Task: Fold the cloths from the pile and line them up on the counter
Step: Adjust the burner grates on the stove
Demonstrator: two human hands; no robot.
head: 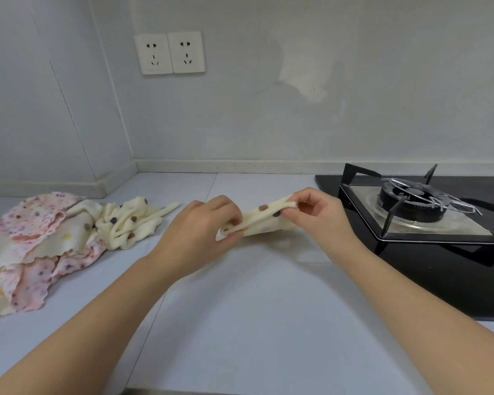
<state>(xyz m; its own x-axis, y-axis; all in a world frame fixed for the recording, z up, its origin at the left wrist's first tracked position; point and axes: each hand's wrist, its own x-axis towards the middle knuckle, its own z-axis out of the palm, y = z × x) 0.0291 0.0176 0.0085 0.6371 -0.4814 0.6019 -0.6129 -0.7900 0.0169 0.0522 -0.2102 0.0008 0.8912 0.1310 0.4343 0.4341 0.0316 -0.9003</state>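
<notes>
I see my left hand and right hand pinching the cream dotted cloth in closed fingers above the pale worktop.

The pale counter bears a pile of cloths at left and a black hob at right.

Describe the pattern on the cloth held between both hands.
The cloth is cream with scattered dark brown and purple dots, seen in the head view.
</notes>
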